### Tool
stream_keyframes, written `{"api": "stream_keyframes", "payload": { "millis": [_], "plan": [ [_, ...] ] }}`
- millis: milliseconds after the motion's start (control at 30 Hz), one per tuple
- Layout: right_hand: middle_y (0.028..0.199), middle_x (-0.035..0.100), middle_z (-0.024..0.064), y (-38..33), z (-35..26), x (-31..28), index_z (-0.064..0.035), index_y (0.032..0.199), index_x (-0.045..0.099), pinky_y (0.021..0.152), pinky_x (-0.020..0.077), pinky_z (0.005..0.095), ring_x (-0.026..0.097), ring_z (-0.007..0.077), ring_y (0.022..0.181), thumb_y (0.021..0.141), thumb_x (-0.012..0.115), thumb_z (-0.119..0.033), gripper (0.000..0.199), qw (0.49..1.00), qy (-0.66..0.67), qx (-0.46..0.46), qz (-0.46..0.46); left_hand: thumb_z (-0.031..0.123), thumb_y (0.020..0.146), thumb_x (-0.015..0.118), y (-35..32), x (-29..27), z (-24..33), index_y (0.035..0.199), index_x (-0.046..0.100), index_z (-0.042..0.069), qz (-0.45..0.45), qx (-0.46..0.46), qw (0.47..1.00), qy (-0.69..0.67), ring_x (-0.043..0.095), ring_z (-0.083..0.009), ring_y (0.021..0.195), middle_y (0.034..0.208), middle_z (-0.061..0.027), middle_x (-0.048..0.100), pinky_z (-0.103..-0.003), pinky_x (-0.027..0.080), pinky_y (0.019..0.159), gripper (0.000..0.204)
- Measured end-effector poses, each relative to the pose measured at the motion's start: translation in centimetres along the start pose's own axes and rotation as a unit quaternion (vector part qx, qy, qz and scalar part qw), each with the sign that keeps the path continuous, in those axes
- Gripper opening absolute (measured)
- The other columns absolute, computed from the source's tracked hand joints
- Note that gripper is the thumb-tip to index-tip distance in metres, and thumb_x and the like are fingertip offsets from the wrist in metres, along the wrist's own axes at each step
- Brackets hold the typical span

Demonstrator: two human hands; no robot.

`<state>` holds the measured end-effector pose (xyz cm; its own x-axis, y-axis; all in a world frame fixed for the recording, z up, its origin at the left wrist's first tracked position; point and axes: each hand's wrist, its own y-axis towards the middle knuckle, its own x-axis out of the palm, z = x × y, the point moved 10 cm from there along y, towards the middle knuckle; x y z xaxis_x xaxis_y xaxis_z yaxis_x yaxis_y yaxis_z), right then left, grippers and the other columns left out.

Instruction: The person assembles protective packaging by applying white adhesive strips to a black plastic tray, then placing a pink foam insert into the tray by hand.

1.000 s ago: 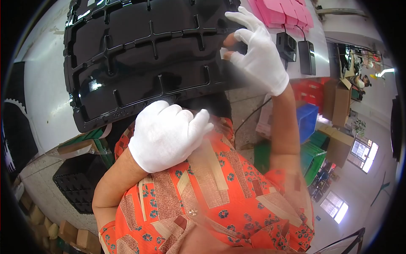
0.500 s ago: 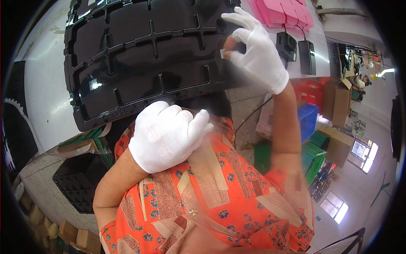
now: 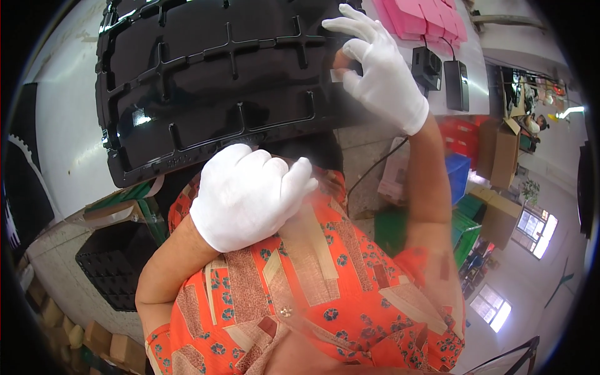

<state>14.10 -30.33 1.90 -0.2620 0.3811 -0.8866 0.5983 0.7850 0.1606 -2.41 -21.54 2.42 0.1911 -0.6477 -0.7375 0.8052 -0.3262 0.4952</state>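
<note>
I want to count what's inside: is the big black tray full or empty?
Empty, as far as it shows. The black tray has bare, shiny compartments; the right hand hides one corner and pinches a small pale piece there.

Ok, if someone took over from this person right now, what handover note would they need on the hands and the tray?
Left hand: white-gloved, loosely curled at the near edge of the big black moulded plastic tray; whether it grips the tray is unclear.
Right hand: white-gloved, pinching a small pale tab between thumb and forefinger at the tray's right side.
Tray lies on the white worktable, its compartments empty.
Pink flat pieces and two small black boxes sit beyond.
Left: the tab is not yet released.
</note>
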Motion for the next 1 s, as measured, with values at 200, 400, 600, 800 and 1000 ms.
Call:
{"api": "stream_keyframes", "payload": {
  "millis": [200,400,600,800,1000],
  "plan": [
    [0.128,0.069,0.0150,-0.2,-0.9,-0.2,-0.0071,0.071,0.064,0.117,0.0370,0.0556,0.053,0.0412,0.138,0.069,0.070,0.003,0.013,0.998,-0.017,-0.039,0.039,0.015,0.080,0.083,0.0,0.7,-0.6,0.126,0.068,0.003,-0.063,-0.026,0.998,0.014,0.059,-0.0205,0.061,0.071,-0.0013,0.059,-0.036,0.046,0.060,0.050],
    [0.143,0.063,0.0111,-1.6,0.1,0.8,-0.0038,0.079,0.059,0.118,0.0388,0.0516,0.046,0.0386,0.147,0.069,0.070,0.010,0.021,0.991,-0.063,-0.111,0.030,0.016,0.081,0.082,-0.1,0.9,-0.8,0.128,0.067,0.005,-0.058,-0.044,0.997,0.019,0.058,-0.0199,0.061,0.070,-0.0010,0.058,-0.036,0.045,0.061,0.051],
    [0.144,0.062,0.0107,-1.7,0.4,0.3,-0.0046,0.082,0.063,0.118,0.0391,0.0485,0.045,0.0369,0.148,0.068,0.074,0.011,0.023,0.993,-0.067,-0.085,0.043,0.017,0.081,0.082,-0.1,1.1,-0.8,0.126,0.068,0.006,-0.062,-0.041,0.997,0.031,0.058,-0.0197,0.061,0.070,-0.0004,0.058,-0.036,0.045,0.061,0.049],
    [0.145,0.063,0.0090,-1.7,0.5,0.0,-0.0054,0.082,0.065,0.117,0.0396,0.0459,0.045,0.0352,0.148,0.067,0.081,0.009,0.026,0.995,-0.061,-0.064,0.055,0.029,0.090,0.073,-0.1,1.3,-0.7,0.117,0.067,0.009,-0.054,-0.041,0.996,0.055,0.058,-0.0183,0.063,0.068,0.0007,0.055,-0.035,0.045,0.061,0.035],
    [0.144,0.064,0.0067,-1.8,0.1,0.4,-0.0067,0.083,0.065,0.120,0.0365,0.0504,0.046,0.0342,0.148,0.070,0.078,0.007,0.023,0.992,-0.085,-0.074,0.058,0.017,0.081,0.083,-0.1,1.3,-0.6,0.125,0.068,0.006,-0.068,-0.036,0.996,0.038,0.058,-0.0191,0.061,0.070,0.0000,0.058,-0.036,0.044,0.061,0.048]
  ]
}}
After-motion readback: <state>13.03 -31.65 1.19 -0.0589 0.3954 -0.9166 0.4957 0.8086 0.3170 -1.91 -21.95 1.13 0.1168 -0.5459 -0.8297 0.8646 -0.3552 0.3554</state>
